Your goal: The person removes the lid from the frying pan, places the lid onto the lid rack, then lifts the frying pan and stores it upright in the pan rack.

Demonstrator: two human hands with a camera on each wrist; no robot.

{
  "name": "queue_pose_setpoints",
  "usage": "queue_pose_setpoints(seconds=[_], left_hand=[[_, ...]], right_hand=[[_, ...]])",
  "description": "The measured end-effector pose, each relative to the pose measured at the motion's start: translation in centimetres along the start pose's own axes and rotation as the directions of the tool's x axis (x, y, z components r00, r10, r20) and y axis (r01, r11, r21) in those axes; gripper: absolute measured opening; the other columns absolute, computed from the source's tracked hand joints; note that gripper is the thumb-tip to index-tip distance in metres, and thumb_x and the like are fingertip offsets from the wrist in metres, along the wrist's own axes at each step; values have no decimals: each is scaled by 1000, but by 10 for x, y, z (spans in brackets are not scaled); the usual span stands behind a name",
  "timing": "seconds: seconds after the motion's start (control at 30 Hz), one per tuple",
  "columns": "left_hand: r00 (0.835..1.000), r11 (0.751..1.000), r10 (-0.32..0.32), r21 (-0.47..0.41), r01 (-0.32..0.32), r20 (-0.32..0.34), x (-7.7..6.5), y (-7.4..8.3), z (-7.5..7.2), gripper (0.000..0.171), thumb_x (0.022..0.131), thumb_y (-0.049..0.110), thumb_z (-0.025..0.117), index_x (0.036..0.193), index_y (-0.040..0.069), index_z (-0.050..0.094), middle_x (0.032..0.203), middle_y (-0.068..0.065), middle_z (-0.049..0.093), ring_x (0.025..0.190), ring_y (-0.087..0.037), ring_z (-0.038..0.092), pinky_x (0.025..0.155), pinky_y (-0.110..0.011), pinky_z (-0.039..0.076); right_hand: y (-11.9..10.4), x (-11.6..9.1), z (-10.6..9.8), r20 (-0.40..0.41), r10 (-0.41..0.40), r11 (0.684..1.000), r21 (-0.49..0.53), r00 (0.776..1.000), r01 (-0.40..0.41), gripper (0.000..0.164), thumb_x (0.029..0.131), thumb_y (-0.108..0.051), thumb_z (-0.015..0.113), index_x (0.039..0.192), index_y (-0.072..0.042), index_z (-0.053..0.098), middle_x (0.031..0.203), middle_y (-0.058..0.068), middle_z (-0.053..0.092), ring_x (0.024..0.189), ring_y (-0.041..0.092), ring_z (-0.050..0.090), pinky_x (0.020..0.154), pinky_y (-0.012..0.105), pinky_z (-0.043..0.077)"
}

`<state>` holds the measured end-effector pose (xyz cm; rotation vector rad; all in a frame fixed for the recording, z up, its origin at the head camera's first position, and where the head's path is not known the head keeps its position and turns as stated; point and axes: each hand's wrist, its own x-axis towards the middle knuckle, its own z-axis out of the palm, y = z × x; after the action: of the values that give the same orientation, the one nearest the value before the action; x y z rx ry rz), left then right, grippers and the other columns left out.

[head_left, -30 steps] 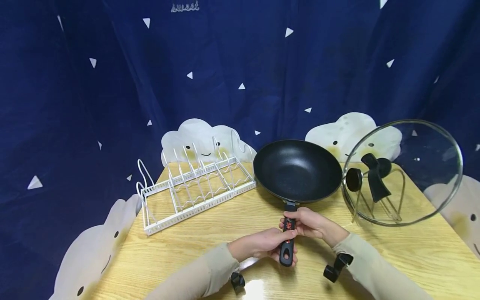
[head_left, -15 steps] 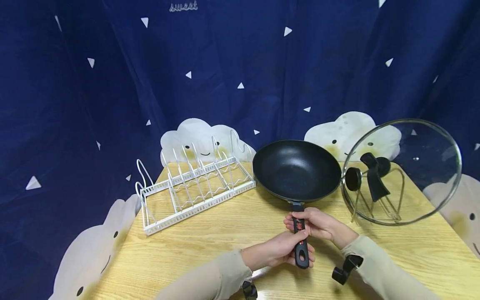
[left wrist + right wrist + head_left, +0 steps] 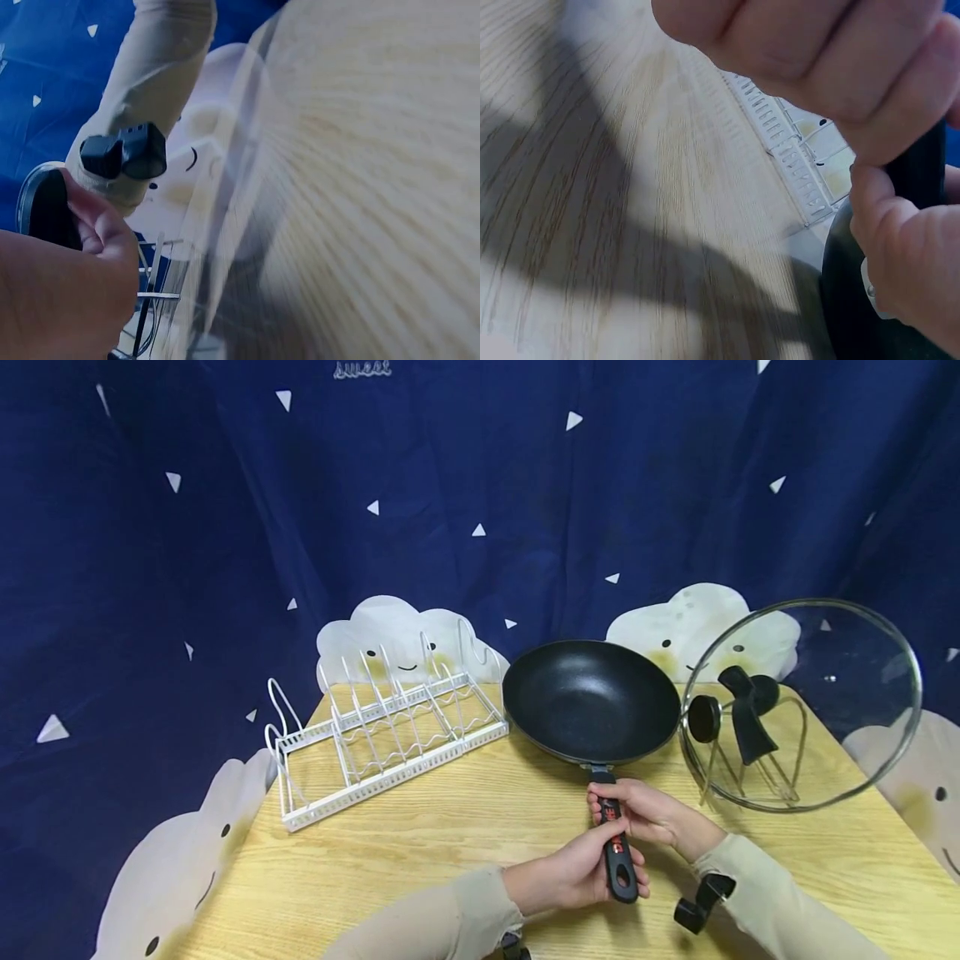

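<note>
A black wok (image 3: 592,702) stands near the middle of the wooden table in the head view, its long handle (image 3: 619,860) pointing toward me. My left hand (image 3: 588,870) grips the handle near its holed end, with the thumb on top and fingers underneath. Closer to the bowl, my right hand (image 3: 647,812) holds the handle from the right side. Part of the dark bowl (image 3: 844,292) shows in the right wrist view. Some of the fingers are hidden under the handle.
Left of the wok sits a white wire rack (image 3: 390,747) with upright dividers. A large glass lid (image 3: 862,777) stands upright on the right, by a metal holder (image 3: 804,752) with black-handled pieces. A dark blue curtain (image 3: 480,468) hangs behind the wooden table (image 3: 420,852).
Both hands have swung the wok's handle to the right, keeping their hold on it. The bowl has turned slightly in place. The rack and lid have not moved on the table.
</note>
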<state>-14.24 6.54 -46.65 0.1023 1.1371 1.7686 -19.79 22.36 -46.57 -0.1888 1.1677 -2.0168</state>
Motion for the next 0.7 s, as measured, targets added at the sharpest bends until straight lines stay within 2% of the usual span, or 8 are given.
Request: queue_pose_setpoints(seconds=[0.1, 0.2, 0.4, 0.5, 0.6, 0.7], left_hand=[[1000, 998, -1, -59, 0, -19, 2, 0, 4, 44, 98, 47, 38, 79, 13, 57, 73, -1, 61, 69, -13, 62, 80, -29, 49], [999, 997, 13, -76, -17, -51, 6, -1, 9, 44, 99, 46, 39, 76, 14, 57, 73, -1, 60, 69, -12, 61, 85, -30, 47], [989, 990, 63, -120, -79, -132, 13, -5, 18, 40, 99, 42, 41, 73, 14, 53, 68, 2, 56, 63, -8, 56, 66, -22, 47], [982, 980, 96, -157, -123, -165, 14, -6, 21, 33, 99, 37, 42, 76, 15, 51, 68, 2, 53, 60, -8, 53, 62, -21, 47], [966, 971, 128, -169, -168, -226, 14, -8, 26, 29, 98, 33, 44, 76, 15, 49, 66, 3, 49, 57, -8, 48, 57, -20, 44], [930, 962, 170, -149, -228, -326, 15, -12, 31, 28, 97, 31, 47, 73, 15, 49, 61, 4, 45, 52, -7, 44, 52, -18, 41]], right_hand=[[1, 2, -2, -57, -5, 998, -64, 998, 1, 30, 103, -17, 39, 84, -8, 60, 79, -2, 60, 71, 6, 58, 68, 19, 49], [1, 3, -5, -90, -5, 994, -106, 996, -4, 31, 102, -20, 42, 80, -11, 61, 74, -4, 61, 67, 4, 58, 65, 18, 49], [1, 4, -7, -147, 13, 989, -147, 989, -35, 36, 102, -31, 42, 76, -12, 59, 71, -4, 60, 65, 6, 57, 63, 19, 49], [1, 4, -8, -167, 17, 988, -151, 986, -43, 36, 101, -32, 44, 75, -12, 58, 71, -3, 59, 65, 7, 57, 63, 20, 49], [3, 5, -7, -164, 5, 987, -157, 986, -31, 33, 101, -28, 46, 75, -12, 58, 70, -4, 60, 64, 6, 58, 63, 20, 49], [5, 6, -5, -169, -21, 987, -161, 985, -6, 30, 100, -26, 48, 75, -12, 58, 69, -4, 60, 63, 5, 58, 61, 19, 49]])
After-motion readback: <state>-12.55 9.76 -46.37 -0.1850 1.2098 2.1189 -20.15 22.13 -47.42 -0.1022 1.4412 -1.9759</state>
